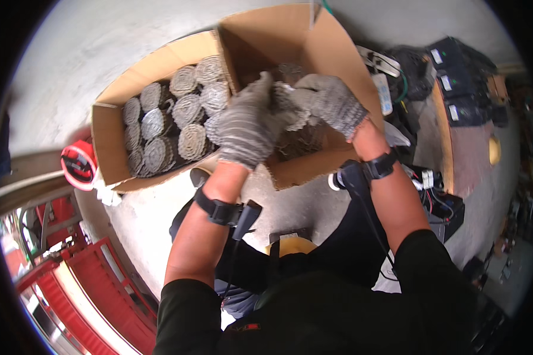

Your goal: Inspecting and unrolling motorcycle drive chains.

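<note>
Both of my hands wear grey striped knit gloves and are over the right-hand cardboard box (349, 65). My left hand (247, 127) is closed on the left side of a loose grey metal chain (295, 117). On its other side, my right hand (328, 102) grips the same chain with bent fingers. The gloves partly cover the chain. More loose grey chain (299, 145) lies in the box below, in shadow. To the left, another cardboard box (109, 139) holds several tightly coiled chain rolls (187, 109), set in rows with their spiral ends up.
A red round container (79, 165) stands left of the boxes. Red metal frames (98, 284) are at the lower left. Dark packages (456, 80) lie on the right by a wooden edge. A white power strip (379, 61) is beside the right box. Black equipment with wires (444, 213) sits nearer.
</note>
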Demonstrator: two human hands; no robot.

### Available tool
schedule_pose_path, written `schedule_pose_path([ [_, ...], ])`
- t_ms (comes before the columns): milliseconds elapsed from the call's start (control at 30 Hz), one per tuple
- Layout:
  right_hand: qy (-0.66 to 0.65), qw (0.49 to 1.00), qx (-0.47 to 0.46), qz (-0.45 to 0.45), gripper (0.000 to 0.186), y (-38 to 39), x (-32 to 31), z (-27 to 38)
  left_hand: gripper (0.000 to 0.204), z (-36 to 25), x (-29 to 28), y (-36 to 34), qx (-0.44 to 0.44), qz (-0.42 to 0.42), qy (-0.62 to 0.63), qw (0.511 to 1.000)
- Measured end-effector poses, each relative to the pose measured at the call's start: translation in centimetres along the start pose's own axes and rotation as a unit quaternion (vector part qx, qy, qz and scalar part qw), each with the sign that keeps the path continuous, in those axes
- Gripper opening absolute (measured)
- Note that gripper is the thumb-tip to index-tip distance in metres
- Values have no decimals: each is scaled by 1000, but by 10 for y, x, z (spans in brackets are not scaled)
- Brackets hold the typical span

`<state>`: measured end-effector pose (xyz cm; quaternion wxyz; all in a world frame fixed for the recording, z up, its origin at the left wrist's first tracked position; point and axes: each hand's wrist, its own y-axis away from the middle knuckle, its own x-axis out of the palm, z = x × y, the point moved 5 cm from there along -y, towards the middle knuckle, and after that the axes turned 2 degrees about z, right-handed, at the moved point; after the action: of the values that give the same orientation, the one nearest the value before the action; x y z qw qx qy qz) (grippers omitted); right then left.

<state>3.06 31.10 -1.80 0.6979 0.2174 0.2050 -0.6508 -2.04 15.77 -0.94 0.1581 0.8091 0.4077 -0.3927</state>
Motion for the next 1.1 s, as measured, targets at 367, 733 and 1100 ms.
schedule_pose_path([
  [367, -265, 942, 206, 18, 22, 3, 18, -5, 110, -4, 9, 12, -41, 20, -17, 999],
  [733, -249, 946, 208, 29, 20, 5, 12, 1, 100, -10, 5, 16, -14, -11, 31, 999],
  [1100, -336, 925, 178, 21, 42, 8, 11, 8, 95, 15, -36, 20, -36, -71, 180, 980],
])
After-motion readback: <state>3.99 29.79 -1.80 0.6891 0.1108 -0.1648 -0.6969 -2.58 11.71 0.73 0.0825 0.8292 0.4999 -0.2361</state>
